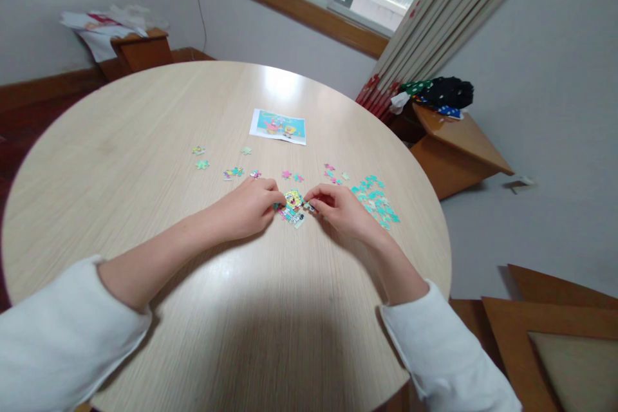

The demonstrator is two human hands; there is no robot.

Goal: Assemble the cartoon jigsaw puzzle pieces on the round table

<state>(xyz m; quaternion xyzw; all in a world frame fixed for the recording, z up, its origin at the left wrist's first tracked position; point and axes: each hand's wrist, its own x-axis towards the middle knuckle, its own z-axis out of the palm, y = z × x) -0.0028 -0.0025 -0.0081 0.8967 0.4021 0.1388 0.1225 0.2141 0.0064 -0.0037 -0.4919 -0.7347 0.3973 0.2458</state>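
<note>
A small joined patch of jigsaw puzzle, showing a yellow cartoon figure, lies on the table between my hands. My left hand rests at its left edge, fingers curled and fingertips touching the patch. At the right edge, my right hand pinches a small dark-marked puzzle piece between thumb and forefinger. Beyond my left hand lie a few loose multicoloured pieces, and two pink and teal pieces sit just past the patch. To the right of my right hand spreads a pile of teal pieces.
A printed reference picture lies farther back on the round wooden table. Green pieces are at the left, pink ones right of centre. Wooden chairs stand around, one bearing dark cloth. Behind are a window and curtain.
</note>
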